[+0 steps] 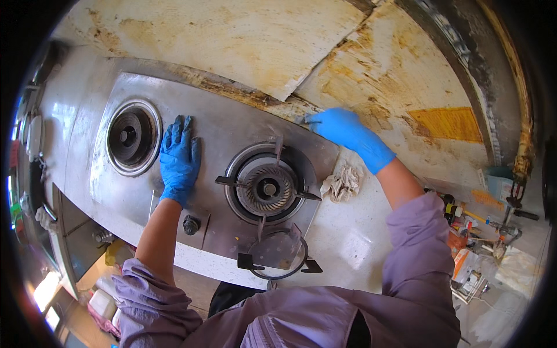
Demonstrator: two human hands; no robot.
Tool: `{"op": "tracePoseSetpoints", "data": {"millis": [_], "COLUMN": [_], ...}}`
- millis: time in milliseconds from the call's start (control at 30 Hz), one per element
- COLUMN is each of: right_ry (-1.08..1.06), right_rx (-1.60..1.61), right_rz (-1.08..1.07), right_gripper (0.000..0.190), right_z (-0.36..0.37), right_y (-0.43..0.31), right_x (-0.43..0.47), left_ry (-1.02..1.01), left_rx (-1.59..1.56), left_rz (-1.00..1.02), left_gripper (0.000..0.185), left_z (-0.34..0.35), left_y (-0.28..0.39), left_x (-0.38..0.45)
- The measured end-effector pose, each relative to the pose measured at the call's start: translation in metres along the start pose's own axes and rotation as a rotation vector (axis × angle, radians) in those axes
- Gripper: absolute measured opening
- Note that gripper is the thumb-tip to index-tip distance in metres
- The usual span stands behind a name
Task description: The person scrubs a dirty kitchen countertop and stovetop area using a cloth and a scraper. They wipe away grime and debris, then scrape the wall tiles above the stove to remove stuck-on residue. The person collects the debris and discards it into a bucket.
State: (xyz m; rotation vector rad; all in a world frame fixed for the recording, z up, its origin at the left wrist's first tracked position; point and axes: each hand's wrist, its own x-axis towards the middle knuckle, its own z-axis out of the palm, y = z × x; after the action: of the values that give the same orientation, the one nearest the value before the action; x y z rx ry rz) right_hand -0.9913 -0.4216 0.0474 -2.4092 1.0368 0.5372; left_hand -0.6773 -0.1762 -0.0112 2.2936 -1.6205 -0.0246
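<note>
My left hand, in a blue glove with darkened fingertips, rests flat on the stainless steel gas cooktop. It lies just right of the left burner, which has no pan support on it. My right hand, also gloved, is curled at the cooktop's back right edge, against the grimy strip along the wall. Its fingertips are blurred, and whether they hold something small I cannot tell. Between my arms is the right burner, with prongs around its ring. Crumpled paper or cloth lies below my right hand.
A loose pan support ring sits at the cooktop's front edge, near my body. Left of it is a black control knob. Grease-stained white panels cover the wall behind. Bottles and clutter stand at right, near a pipe.
</note>
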Motion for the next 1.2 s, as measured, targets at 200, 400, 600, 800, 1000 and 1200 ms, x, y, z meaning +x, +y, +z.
{"op": "tracePoseSetpoints", "data": {"millis": [200, 400, 600, 800, 1000, 1200], "right_ry": [0.022, 0.040, 0.121, 0.179, 0.203, 0.199], "right_rx": [-0.013, 0.018, -0.094, -0.020, -0.011, 0.024], "right_rz": [-0.010, -0.082, -0.097, -0.094, -0.082, -0.104], "right_gripper": [0.037, 0.035, 0.033, 0.032, 0.031, 0.032], "right_z": [-0.004, -0.011, -0.006, -0.006, -0.008, -0.008], "right_y": [-0.059, -0.051, -0.090, -0.102, -0.120, -0.123], "right_x": [0.040, 0.038, 0.084, 0.065, 0.099, 0.105], "left_ry": [0.013, -0.013, -0.009, -0.016, -0.022, 0.005], "left_rx": [0.009, 0.011, 0.007, 0.010, -0.045, -0.020], "left_rz": [0.018, -0.026, -0.016, -0.038, -0.046, -0.042], "left_gripper": [0.051, 0.052, 0.052, 0.052, 0.051, 0.052], "left_z": [-0.001, -0.003, 0.000, 0.001, -0.006, 0.001], "left_y": [0.002, 0.000, -0.002, -0.007, -0.004, -0.007], "left_x": [0.002, 0.000, 0.000, -0.002, -0.002, -0.001]}}
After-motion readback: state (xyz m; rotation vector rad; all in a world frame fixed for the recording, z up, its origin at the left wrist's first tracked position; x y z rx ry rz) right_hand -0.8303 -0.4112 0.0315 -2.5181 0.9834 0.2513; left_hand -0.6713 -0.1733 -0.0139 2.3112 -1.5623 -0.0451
